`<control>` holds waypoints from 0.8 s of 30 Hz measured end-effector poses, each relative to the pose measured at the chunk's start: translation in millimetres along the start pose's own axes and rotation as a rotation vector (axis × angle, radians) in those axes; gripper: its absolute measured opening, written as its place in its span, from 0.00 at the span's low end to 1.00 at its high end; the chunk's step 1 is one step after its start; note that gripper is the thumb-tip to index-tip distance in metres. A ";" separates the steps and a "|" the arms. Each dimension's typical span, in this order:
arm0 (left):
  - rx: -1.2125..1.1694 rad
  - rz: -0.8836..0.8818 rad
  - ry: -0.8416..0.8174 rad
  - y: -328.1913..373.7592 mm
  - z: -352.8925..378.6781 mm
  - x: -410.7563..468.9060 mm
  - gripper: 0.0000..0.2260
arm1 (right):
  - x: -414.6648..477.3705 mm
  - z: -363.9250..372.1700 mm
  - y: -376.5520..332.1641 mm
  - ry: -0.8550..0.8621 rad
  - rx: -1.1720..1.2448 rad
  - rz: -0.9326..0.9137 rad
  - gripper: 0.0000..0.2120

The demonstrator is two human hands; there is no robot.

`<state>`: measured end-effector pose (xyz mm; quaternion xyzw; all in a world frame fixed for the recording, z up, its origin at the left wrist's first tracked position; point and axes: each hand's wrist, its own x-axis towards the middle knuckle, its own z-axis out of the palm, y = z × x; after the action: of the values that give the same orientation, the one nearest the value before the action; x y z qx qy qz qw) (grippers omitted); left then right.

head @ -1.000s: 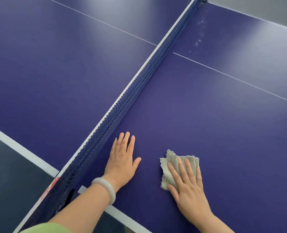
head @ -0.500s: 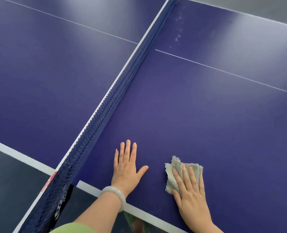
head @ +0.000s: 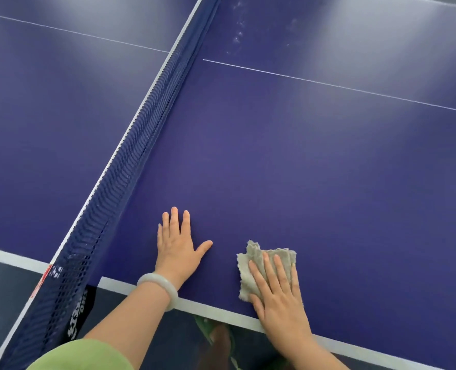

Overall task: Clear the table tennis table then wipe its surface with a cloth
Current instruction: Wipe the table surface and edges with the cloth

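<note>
Two hands of mine lie flat on the purple tabletop [head: 288, 169], both near its white-edged side closest to me. My left hand [head: 177, 248] rests palm down with its fingers [head: 173, 217] stretched straight and close together, the thumb splayed out to the right, holding nothing; a pale bangle [head: 159, 288] circles that wrist just over the white border line, and a green sleeve [head: 80, 355] shows at the bottom of the view. My right hand [head: 277, 295] presses down on a crumpled grey cloth [head: 261, 257], its fingers [head: 268, 271] extended and slightly spread across the fabric rather than curled around it, so the cloth is pinned flat against the tabletop and not gripped. The cloth sits just to the right of my left thumb, apart from it, with its ragged far edge and left side sticking out past my fingertips. A dark blue net [head: 141, 145] with a white top band runs diagonally from the lower left to the top of the view, just left of my left hand, splitting the playing surface in two. A thin white centre line [head: 328, 85] crosses the half I am leaning on, well beyond my hands. Near the far end of the net, on my side of it, a scatter of pale specks [head: 237, 30] marks the surface. Below the table edge, between my forearms, I can make out something green on the dark floor [head: 5, 284], too blurred to identify.
</note>
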<state>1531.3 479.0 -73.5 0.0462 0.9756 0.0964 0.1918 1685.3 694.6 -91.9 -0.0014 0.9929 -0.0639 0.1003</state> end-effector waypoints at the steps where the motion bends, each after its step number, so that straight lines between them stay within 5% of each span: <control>1: -0.013 0.021 0.006 7.2 0.0 -4.8 0.40 | -16.6 2.0 17.7 0.007 0.006 0.016 0.28; 4: 0.015 0.161 0.016 42.4 10.8 -27.1 0.38 | -59.5 -2.0 80.8 0.041 -0.001 0.241 0.29; 9: 0.186 0.432 -0.077 116.3 47.1 -62.3 0.40 | -78.4 -12.6 133.4 0.102 0.201 0.909 0.27; 11: 0.245 0.448 -0.097 137.8 58.4 -70.7 0.43 | -76.7 -10.9 118.1 0.127 0.178 0.842 0.29; 16: 0.310 0.361 -0.160 154.1 66.1 -70.8 0.49 | -125.4 7.2 135.9 0.074 0.070 0.279 0.27; 18: 0.325 0.338 -0.191 155.1 65.4 -68.5 0.49 | -151.0 8.9 175.8 0.137 0.075 0.418 0.29; 22: 0.369 0.296 -0.252 163.5 62.1 -67.3 0.49 | -159.2 1.3 227.1 0.214 0.205 1.049 0.28; 24: 0.381 0.264 -0.267 170.0 58.0 -68.5 0.51 | -144.1 -4.5 218.8 0.203 0.243 1.134 0.28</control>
<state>1625.7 646.2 -66.2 0.2207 0.9277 -0.0717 0.2926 1827.8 914.4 -86.7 0.5475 0.8288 -0.1136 0.0226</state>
